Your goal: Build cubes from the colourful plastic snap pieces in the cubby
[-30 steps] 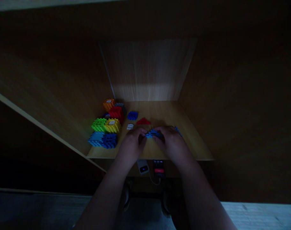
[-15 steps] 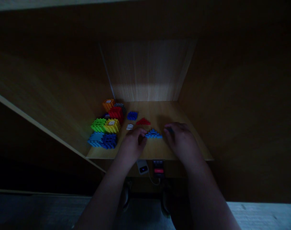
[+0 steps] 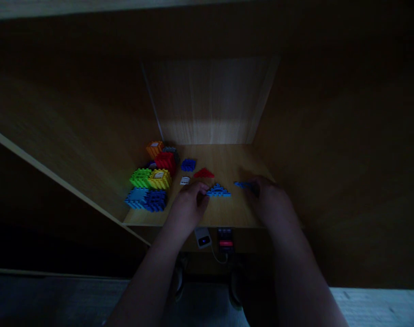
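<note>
My left hand pinches the left end of a light-blue triangular building tile with toothed edges, low over the wooden shelf. To the right, my right hand has its fingers closed on another blue building tile; only its left tip sticks out, and the rest is hidden by the hand. Beyond the light-blue triangle lies a red triangular tile. A small white window-like piece rests just past my left hand, and a dark-blue tile stack sits behind it.
Stacks of tiles stand along the left wall: orange, red, green, yellow, light blue and dark blue. Below the shelf's front edge are a white device and a phone joined by a cable. Wooden walls enclose the sides.
My right hand has shifted to the right, and a blue tile tip now shows at its fingers. My left hand and the light-blue triangle have stayed in place.
</note>
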A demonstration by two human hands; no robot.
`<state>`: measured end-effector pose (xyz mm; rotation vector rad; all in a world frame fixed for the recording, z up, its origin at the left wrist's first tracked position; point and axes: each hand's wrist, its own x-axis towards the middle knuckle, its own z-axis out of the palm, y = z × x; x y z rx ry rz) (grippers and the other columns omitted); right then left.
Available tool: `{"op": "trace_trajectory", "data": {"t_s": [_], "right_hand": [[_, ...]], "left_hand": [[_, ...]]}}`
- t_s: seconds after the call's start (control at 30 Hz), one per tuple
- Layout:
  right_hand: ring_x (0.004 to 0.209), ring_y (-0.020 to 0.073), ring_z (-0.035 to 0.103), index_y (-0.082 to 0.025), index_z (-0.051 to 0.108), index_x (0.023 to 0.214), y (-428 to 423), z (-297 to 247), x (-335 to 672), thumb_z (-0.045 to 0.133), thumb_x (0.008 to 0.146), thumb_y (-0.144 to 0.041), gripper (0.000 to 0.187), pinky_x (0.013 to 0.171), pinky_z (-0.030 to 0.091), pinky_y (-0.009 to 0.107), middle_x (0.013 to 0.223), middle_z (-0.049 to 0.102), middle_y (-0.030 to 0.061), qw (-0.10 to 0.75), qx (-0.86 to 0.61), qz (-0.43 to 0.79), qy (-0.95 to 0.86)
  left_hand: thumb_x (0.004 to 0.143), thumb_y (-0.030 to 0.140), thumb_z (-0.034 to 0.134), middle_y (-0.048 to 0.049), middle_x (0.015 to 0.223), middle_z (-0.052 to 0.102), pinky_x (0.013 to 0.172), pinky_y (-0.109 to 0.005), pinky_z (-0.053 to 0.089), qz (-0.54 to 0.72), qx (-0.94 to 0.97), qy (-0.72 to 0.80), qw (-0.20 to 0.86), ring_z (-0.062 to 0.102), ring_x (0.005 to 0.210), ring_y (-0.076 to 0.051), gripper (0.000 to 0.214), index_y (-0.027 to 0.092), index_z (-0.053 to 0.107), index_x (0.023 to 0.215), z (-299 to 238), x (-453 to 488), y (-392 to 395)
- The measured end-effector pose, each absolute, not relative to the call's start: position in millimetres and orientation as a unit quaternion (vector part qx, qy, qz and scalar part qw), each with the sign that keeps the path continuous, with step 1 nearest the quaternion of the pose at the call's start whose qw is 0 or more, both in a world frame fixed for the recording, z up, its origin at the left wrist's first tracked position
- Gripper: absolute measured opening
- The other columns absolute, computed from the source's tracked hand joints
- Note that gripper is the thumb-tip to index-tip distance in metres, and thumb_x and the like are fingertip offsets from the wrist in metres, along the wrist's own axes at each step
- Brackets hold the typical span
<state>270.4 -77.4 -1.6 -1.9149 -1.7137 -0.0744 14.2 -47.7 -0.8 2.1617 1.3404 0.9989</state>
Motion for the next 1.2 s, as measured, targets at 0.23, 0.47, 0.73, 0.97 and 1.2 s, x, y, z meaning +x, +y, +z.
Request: {"op": "trace_trajectory", "data": {"t_s": [0.23, 0.47, 0.73, 0.97, 1.2], "right_hand": [[0.093, 0.0291, 0.076, -0.021, 0.07, 0.115, -78.9, 3.4, 259.9, 0.063, 0.099, -0.038, 0.024, 0.082, 0.06, 0.041, 0.109, 0.08, 0.0128, 0.385, -0.667, -0.008, -0.638], [0.107, 0.0278, 0.075, -0.023, 0.07, 0.116, -75.7, 4.6, 233.2, 0.064, 0.102, -0.03, 0.017, 0.097, 0.059, 0.045, 0.116, 0.078, 0.0107, 0.413, -0.536, 0.058, -0.734], [0.109, 0.027, 0.072, -0.023, 0.07, 0.119, -73.5, -2.3, 232.1, 0.065, 0.102, -0.025, 0.018, 0.099, 0.058, 0.045, 0.116, 0.078, 0.0096, 0.389, -0.511, 0.059, -0.764], [0.11, 0.0282, 0.072, -0.024, 0.069, 0.122, -71.7, -4.2, 232.7, 0.066, 0.102, -0.022, 0.02, 0.099, 0.058, 0.047, 0.117, 0.077, 0.0098, 0.388, -0.497, 0.056, -0.775], [0.109, 0.028, 0.073, -0.026, 0.069, 0.123, -70.2, -6.0, 232.9, 0.066, 0.102, -0.023, 0.021, 0.099, 0.059, 0.047, 0.116, 0.077, 0.009, 0.39, -0.495, 0.062, -0.774]], "left_hand": [[0.092, 0.008, 0.068, -0.0016, 0.103, 0.079, 0.095, -0.036, 0.058, 0.359, 0.779, 0.477, 0.192, 0.075, 0.099, -0.022, 0.023, 0.024, 0.069, 0.108, 3.2, 15.1, -49.1], [0.093, 0.011, 0.069, -0.0024, 0.106, 0.078, 0.097, -0.038, 0.057, 0.36, 0.775, 0.477, 0.206, 0.075, 0.103, -0.023, 0.02, 0.024, 0.069, 0.109, 3.3, 14.3, -49.1], [0.092, 0.009, 0.07, -0.0015, 0.105, 0.077, 0.096, -0.036, 0.056, 0.369, 0.771, 0.469, 0.221, 0.074, 0.102, -0.021, 0.024, 0.023, 0.068, 0.111, 5.2, 13.5, -49.4], [0.093, 0.009, 0.069, -0.0021, 0.106, 0.078, 0.095, -0.036, 0.056, 0.369, 0.766, 0.475, 0.228, 0.073, 0.101, -0.022, 0.022, 0.022, 0.068, 0.11, 4.3, 13.4, -49.2], [0.093, 0.009, 0.069, -0.0019, 0.106, 0.077, 0.097, -0.037, 0.057, 0.381, 0.768, 0.467, 0.217, 0.074, 0.103, -0.021, 0.022, 0.023, 0.068, 0.109, 3.5, 13.3, -48.7]]}}
